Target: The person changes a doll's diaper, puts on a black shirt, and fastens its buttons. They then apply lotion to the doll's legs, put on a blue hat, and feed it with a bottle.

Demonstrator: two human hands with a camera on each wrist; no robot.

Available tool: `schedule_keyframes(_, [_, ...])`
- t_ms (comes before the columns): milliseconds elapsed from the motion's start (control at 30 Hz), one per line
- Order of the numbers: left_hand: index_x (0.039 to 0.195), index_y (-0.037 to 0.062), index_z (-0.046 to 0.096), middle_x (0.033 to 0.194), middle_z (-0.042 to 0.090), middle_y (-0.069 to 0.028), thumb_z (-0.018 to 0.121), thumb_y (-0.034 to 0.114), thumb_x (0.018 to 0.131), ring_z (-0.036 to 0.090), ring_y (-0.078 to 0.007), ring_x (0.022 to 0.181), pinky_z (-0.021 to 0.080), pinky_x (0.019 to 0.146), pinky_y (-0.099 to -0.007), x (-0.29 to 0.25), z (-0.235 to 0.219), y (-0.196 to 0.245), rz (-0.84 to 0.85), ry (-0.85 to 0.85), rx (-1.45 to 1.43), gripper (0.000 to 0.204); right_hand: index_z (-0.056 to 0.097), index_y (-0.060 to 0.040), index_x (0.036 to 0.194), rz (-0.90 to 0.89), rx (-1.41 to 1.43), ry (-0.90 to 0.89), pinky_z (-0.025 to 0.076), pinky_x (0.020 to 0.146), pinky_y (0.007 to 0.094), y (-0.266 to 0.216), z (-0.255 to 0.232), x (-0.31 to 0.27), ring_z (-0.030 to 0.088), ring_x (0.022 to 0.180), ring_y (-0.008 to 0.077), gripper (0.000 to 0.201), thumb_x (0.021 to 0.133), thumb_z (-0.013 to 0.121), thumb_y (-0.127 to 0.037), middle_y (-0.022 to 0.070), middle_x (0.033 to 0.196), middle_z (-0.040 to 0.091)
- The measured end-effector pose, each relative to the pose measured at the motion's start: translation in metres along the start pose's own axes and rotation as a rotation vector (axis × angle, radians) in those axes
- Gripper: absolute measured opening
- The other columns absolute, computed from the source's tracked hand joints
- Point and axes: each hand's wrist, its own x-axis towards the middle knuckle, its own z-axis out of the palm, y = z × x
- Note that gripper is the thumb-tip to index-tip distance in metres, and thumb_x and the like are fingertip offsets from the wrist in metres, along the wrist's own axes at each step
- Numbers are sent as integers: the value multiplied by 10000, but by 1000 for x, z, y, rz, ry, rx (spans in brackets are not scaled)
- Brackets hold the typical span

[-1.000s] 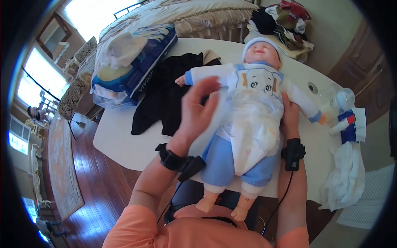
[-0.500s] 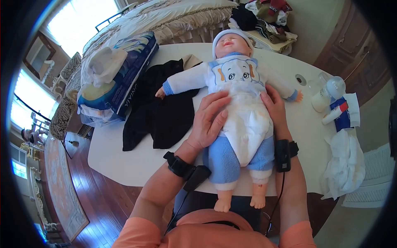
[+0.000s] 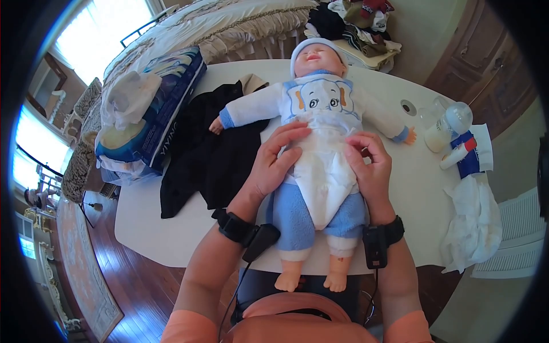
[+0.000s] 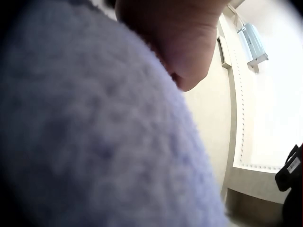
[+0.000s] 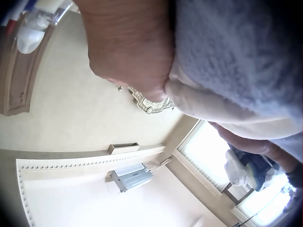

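Note:
A baby doll [image 3: 321, 54] in a white and blue fleece outfit with an elephant face on its chest lies face up on the white table [image 3: 154, 228]. A white diaper [image 3: 324, 186] covers its belly and crotch over the blue pants. My left hand [image 3: 274, 160] rests at one side of the diaper, fingers across its waist and thumb lower down. On the other side, my right hand [image 3: 373, 168] has bent fingers at the waist edge and its thumb on the diaper front. Blurred blue fleece [image 4: 104, 118] fills much of the left wrist view.
A blue diaper package [image 3: 171, 100] and a black garment [image 3: 197, 151] lie at the left. To the right stand a baby bottle [image 3: 449, 127] and a white tube with a red cap [image 3: 458, 154], above crumpled white plastic [image 3: 473, 223]. Piled clothes [image 3: 357, 28] sit beyond the table.
My left hand has come in from beside the doll onto the diaper. My right hand has shifted from the doll's flank onto the diaper's edge, its fingers now more bent.

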Motion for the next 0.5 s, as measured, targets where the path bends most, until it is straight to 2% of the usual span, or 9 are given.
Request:
schedule_keyframes(133, [1034,22,564,1133,492,-139,501,77,703,450,-254,1094,318,945,-319,3,8,-2,42,110,10,341,609,-30,865,-100,-147,-49,453,726,278,-10,-4,3,551,820,194,228,655,690,-64,82,920,551])
schedule_keyframes(200, [1001,19,565,1077,502,-140,507,66,676,482,-273,1024,356,902,-328,-1,13,-2,152,175,161,333,612,-34,874,-139,-203,-59,451,740,289,-11,-7,5,547,837,208,250,641,697,-61,86,922,549])
schedule_keyframes(233, [1001,19,565,1077,502,-140,507,66,676,482,-273,1024,356,902,-328,-4,13,-2,143,173,158,333,615,-38,883,-182,-257,-70,449,754,299,-12,-8,5,542,855,223,272,626,704,-57,89,925,547])
schedule_keyframes(300, [962,23,578,1028,511,-144,507,35,655,503,-291,941,396,831,-337,-4,13,-1,273,236,323,316,616,-38,884,-204,-265,-70,447,759,305,-16,-7,6,537,865,229,280,620,707,-58,94,928,546])
schedule_keyframes(433, [906,20,597,963,531,-138,510,8,637,513,-291,866,420,758,-338,-4,16,13,348,236,450,283,618,-38,879,-277,-271,-67,450,749,310,-16,-6,6,543,845,235,286,609,711,-53,91,904,557])
schedule_keyframes(500, [859,16,610,911,546,-130,512,-7,628,513,-276,819,425,723,-329,-4,17,14,388,132,378,252,619,-39,878,-280,-278,-107,452,735,306,-13,-6,7,548,828,238,286,610,713,-72,89,885,564])
